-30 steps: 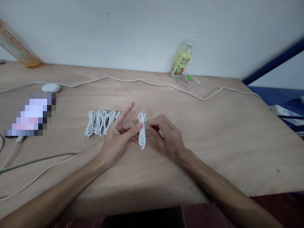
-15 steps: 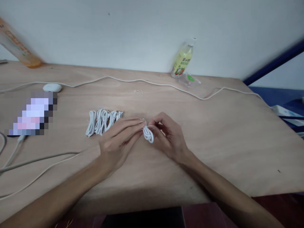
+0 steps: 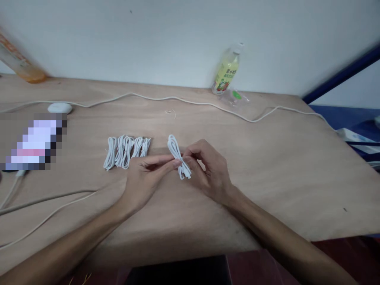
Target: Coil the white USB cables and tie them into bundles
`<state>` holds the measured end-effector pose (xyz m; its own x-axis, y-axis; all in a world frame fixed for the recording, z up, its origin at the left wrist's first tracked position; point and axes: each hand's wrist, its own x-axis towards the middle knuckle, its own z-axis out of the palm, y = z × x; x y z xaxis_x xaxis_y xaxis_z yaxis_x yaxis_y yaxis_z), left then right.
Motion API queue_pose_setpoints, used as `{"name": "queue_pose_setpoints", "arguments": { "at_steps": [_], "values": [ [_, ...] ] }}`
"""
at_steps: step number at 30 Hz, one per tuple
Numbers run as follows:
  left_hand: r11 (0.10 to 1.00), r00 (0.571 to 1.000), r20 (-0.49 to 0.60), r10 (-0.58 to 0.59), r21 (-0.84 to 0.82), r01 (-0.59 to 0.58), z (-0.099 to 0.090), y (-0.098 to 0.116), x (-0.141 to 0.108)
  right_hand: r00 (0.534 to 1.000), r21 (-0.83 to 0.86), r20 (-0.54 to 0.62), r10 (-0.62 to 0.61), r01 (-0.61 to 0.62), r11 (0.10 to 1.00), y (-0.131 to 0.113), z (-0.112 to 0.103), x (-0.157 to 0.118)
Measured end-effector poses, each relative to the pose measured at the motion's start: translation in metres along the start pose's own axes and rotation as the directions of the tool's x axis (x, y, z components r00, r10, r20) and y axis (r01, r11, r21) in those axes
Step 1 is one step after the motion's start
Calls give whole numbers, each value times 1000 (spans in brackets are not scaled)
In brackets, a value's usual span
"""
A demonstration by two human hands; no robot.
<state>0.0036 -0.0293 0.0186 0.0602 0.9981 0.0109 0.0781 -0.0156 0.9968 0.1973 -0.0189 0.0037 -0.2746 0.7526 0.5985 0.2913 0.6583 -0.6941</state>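
A coiled white cable (image 3: 175,148) is held just above the table, gathered narrow at its middle, with a loop at the top and a plug end at the bottom. My left hand (image 3: 148,174) pinches it at the waist between thumb and fingers. From the other side, the fingertips of my right hand (image 3: 209,170) are closed at that same waist. Whether they also hold a tie there is hidden. To the left of my hands, several similar coiled white cables (image 3: 127,152) lie side by side on the wooden table (image 3: 267,166).
Behind my hands lie small white scraps (image 3: 170,113) and a long white cord (image 3: 184,101). A yellow-labelled bottle (image 3: 226,73) stands by the wall beside clear plastic wrap (image 3: 236,97). Leftward are a blurred-out phone (image 3: 37,140), a white case (image 3: 59,108) and an orange-tinted bottle (image 3: 31,73).
The coiled cable has turned in my fingers, so its loop now points up and away and its plug end shows below. My left hand has changed from covering it to pinching its middle.
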Motion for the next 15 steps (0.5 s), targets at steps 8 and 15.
{"name": "queue_pose_setpoints", "arguments": {
  "at_steps": [8, 15],
  "values": [
    [1000, 1000, -14, 15, -18, -15, 1, -4, 4, 979, 255, -4, 205, -198, 947, 6, 4, 2],
    [998, 996, -49, 69, 17, -68, 0, -4, 2, 917, 421, 65, 393, -382, 823, 2, 5, 4]
  ]
}}
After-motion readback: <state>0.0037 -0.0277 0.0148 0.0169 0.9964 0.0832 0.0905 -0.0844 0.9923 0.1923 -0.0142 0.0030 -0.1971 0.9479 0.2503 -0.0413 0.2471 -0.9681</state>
